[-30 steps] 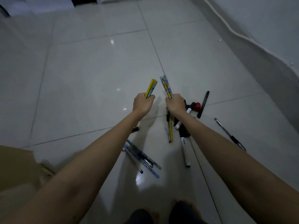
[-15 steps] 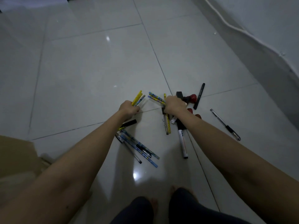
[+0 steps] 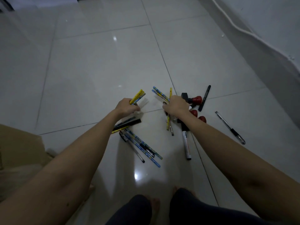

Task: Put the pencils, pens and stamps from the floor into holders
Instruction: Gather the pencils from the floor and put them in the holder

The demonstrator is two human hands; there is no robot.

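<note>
while both hands worked low over the floor, the left hand clutched yellow pencils and the right hand blue ones; light, stiff, probably slippery, best gripped mid-shaft.

Glossy pale tiled floor, dark grout lines crossing, dim light with small glare spots, brightest at 6 o'clock. Grey wall at 2 o'clock, white cable running along its base. Brown cardboard at 8 o'clock. White surface at 11 o'clock, unclear.
</note>
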